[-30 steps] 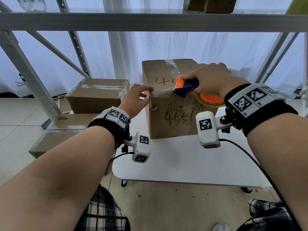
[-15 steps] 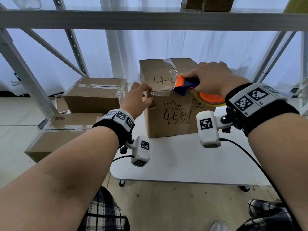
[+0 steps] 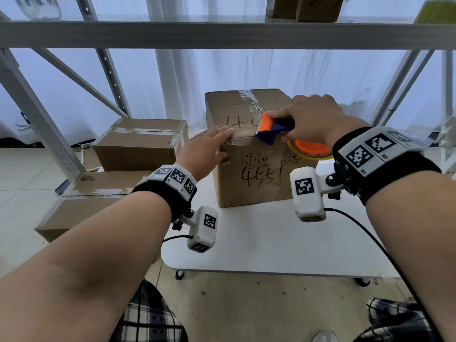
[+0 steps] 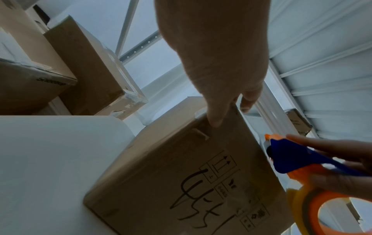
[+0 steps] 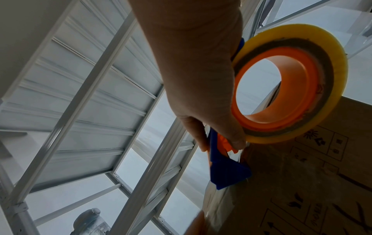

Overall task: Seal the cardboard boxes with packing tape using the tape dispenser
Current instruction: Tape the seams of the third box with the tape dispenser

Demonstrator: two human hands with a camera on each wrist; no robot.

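A grey metal shelving frame (image 3: 222, 33) spans the top of the scene, with white curtains behind it. Below it stands a white rounded table (image 3: 271, 243) on castors. On the table's far part sits the tall brown cardboard box (image 3: 256, 183) with black handwritten numbers on its front and top; a strip of clear tape runs across its lid and another lies along its near top edge. To the left of the table, two flat taped cardboard boxes (image 3: 138, 144) lie lower down, one behind the other.

The left hand (image 3: 204, 150) lies with straight fingers flat on the box's near left top corner, the fingertips pressing the tape at the edge and the thumb down on the front face. The right hand (image 3: 311, 119) is curled round the orange and blue tape dispenser (image 3: 274, 128), gripping it at the box's near top edge, right of the left hand and apart from it. The dispenser's orange front end points left along the edge and meets the tape there. Its yellowish roll of packing tape on an orange core (image 3: 309, 149) hangs just in front of the box's upper front face, below the right hand. Both wrists wear black bands with white marker blocks (image 3: 307, 191).
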